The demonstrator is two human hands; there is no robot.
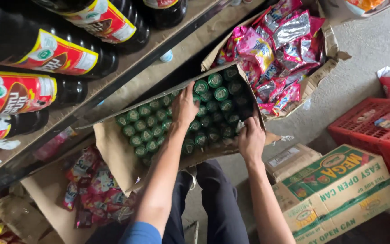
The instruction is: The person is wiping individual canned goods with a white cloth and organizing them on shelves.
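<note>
The box (113, 153) is showing matt brown cardboard, creased and rough at its flaps. The caps (213, 80) inside are gleaming as smooth green metal. The sachets (280, 31) are glinting, foil-glossy. The crate (362, 122) is looking like red plastic mesh.

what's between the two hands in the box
In the head view, rows of green-capped bottles fill the stretch between the left hand and the right hand, inside the open cardboard box.

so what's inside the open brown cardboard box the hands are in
Rows of green-capped bottles fill the brown cardboard box. The left hand covers some caps; the right hand grips its edge. Bottle bodies are hidden.
</note>
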